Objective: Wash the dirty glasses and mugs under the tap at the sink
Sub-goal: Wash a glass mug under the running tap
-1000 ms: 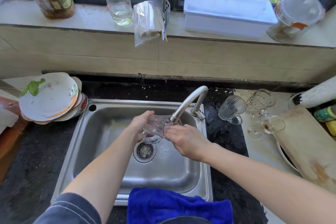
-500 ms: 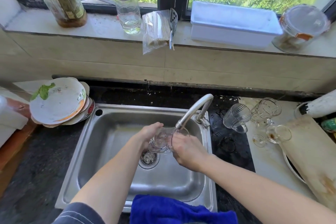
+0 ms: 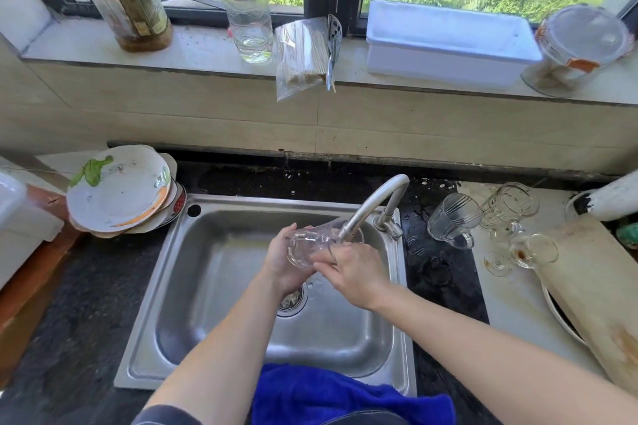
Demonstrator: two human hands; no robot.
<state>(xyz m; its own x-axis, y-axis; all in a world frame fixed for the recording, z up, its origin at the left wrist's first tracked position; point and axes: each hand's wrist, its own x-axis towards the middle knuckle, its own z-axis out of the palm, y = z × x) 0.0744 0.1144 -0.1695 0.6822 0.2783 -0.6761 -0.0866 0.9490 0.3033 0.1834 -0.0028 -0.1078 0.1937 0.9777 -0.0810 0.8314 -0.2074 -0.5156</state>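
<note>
Head view: the left hand [image 3: 281, 264] has its fingers curled round the closed base end of a clear glass [image 3: 310, 245]. The right hand [image 3: 355, 272] wraps fingers and thumb about the wall nearer the rim. The glass lies tilted on its side between them, mouth up against the spout of the tap [image 3: 374, 202], above the sink [image 3: 241, 205] and toward its back right corner. Whether water is running I cannot tell, since any stream is lost against the clear glass.

The glass looks light, rigid and thin-walled. Wet, it should be slick and easy to chip on the metal spout or the steel basin. A full wrap round the thick base seems the safest hold, with only light pressure at the rim.

The sink is brushed steel with rounded corners. A plush blue cloth [image 3: 345, 397] drapes over its front edge. The tabletop [image 3: 86, 286] is dark speckled stone. On its right side a ribbed glass mug [image 3: 452, 221] stands just beside the tap, with stemmed glasses [image 3: 518, 241] beyond it, one stained brown inside. A worn cutting board [image 3: 593, 286] lies toward the right edge. Soiled plates [image 3: 117, 190] are stacked at the sink's back left corner.
</note>
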